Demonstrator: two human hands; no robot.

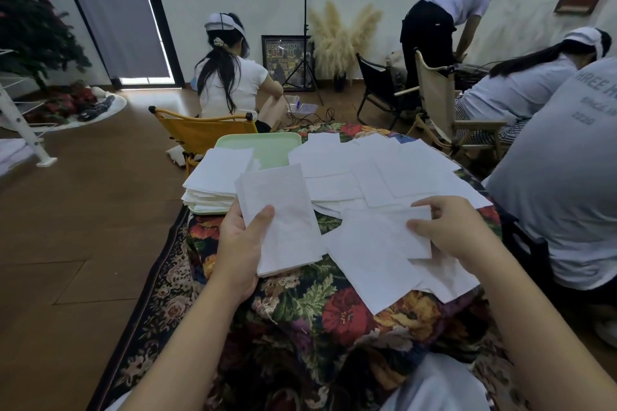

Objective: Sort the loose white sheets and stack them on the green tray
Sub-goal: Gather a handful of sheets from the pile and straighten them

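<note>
Nearby, a grey shirt (564,157) reads, seemingly, "THREE H…", "2020".

Matt, faintly textured white paper sheets (374,177) lie beyond the right hand (447,230) on coarse woven floral cloth (334,307); the smooth green tray (267,147) looks plastic.

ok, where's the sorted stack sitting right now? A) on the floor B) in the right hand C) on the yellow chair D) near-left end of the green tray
D: the sorted stack rests on the near-left end of the green tray; the tray's far end is bare.
</note>
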